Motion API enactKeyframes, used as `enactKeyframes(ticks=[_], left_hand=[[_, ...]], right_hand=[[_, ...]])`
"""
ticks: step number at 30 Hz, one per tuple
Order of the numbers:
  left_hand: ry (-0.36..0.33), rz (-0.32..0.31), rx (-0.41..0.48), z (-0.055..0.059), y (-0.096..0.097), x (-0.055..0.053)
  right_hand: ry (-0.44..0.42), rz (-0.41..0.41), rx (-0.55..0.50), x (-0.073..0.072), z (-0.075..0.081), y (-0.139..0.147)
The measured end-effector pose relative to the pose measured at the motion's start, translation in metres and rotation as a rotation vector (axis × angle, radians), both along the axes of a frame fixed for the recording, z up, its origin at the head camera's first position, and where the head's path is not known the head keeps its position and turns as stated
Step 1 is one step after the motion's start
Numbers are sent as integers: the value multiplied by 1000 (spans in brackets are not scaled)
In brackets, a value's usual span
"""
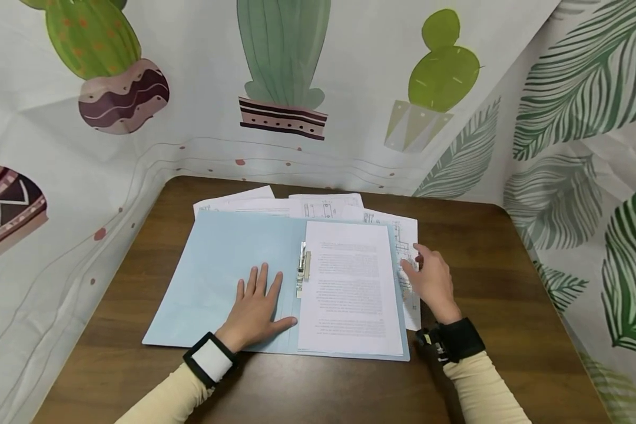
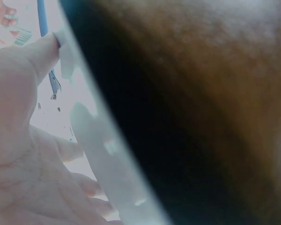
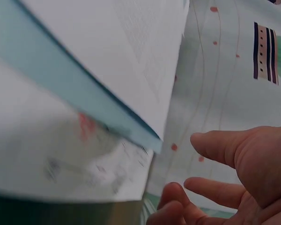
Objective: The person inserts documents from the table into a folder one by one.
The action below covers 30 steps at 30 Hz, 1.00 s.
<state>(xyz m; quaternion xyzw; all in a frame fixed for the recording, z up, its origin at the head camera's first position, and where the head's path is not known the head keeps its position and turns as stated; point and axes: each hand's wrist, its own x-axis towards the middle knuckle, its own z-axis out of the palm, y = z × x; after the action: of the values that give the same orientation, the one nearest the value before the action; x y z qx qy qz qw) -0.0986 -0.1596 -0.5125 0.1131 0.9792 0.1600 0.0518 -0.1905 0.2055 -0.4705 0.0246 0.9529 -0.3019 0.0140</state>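
Observation:
A light blue folder (image 1: 212, 253) lies opened flat on the table. Its right half carries a stack of printed white sheets (image 1: 344, 288) beside a metal clip (image 1: 304, 265) near the fold. My left hand (image 1: 255, 312) rests palm down on the folder's left half, fingers spread, thumb reaching toward the stack. To the right of the folder is my right hand (image 1: 431, 280), over the edge of a drawing sheet (image 1: 410, 315) that sticks out from beneath. In the right wrist view its thumb and fingers are apart, and nothing is between them.
More loose papers (image 1: 238, 200) with line drawings show behind the folder's far edge. The brown wooden table (image 1: 487, 282) extends on both sides. A white cloth (image 1: 201, 118) printed with cacti and leaves hangs around the back and sides.

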Motion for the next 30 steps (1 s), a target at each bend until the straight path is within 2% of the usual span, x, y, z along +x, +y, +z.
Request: enactKeyframes(ticks=[6,12,22,30], left_hand=[[-26,-13,-32,0,-1,-1],[-6,-9,-31,0,-2,0],[-6,-10,-47,-2,-1,-2],[-5,-15,-37,-2,-2,-1]], right_hand=[[54,45,24,-15,10,16],[82,119,25,-37,14,27],[18,209,63,-75,1,37],[-49,248,68,-97,-7,37]])
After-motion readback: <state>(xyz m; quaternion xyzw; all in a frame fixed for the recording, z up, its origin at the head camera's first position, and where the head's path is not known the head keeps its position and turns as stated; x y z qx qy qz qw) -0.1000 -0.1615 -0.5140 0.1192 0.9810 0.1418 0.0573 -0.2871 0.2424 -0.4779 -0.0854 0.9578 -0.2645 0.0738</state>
